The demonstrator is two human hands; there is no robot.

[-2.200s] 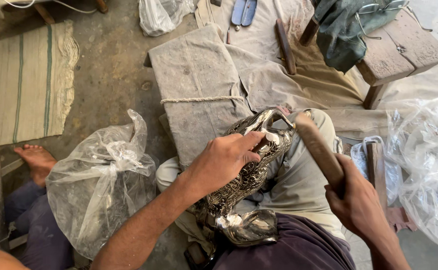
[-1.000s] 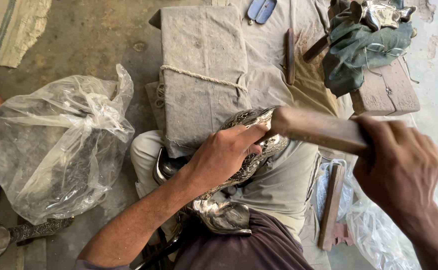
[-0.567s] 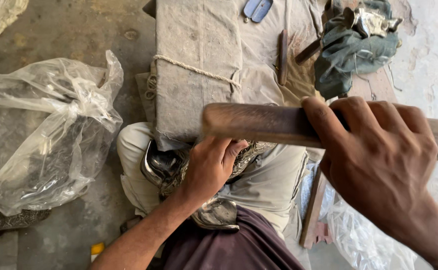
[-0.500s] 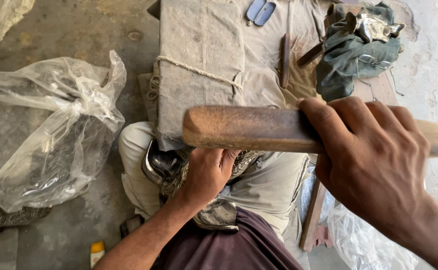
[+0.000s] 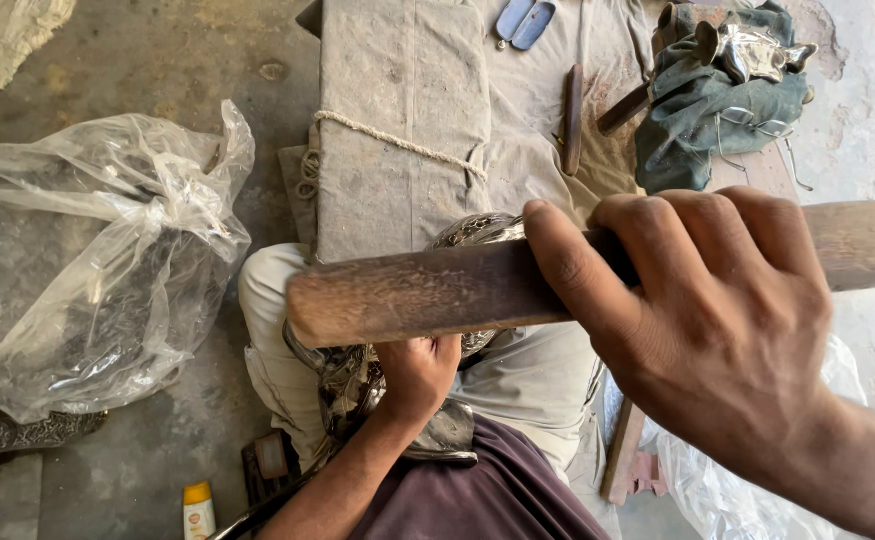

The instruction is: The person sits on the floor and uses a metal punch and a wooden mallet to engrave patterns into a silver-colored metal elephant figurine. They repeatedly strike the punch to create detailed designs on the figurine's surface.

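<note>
Presently: right hand (image 5: 728, 340) fists a wooden stick (image 5: 428, 295), raised over the lap. Left hand (image 5: 418, 375) clamps the embossed metal vessel (image 5: 468, 235) on the thigh. Risk: the stick lands on the steadying fingers, or the vessel slips sideways.

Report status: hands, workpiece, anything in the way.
Right hand gripping wooden stick, raised. Left hand steadying embossed metal piece on lap. Stick hides part of the piece; clear plastic bag lies apart.
</note>
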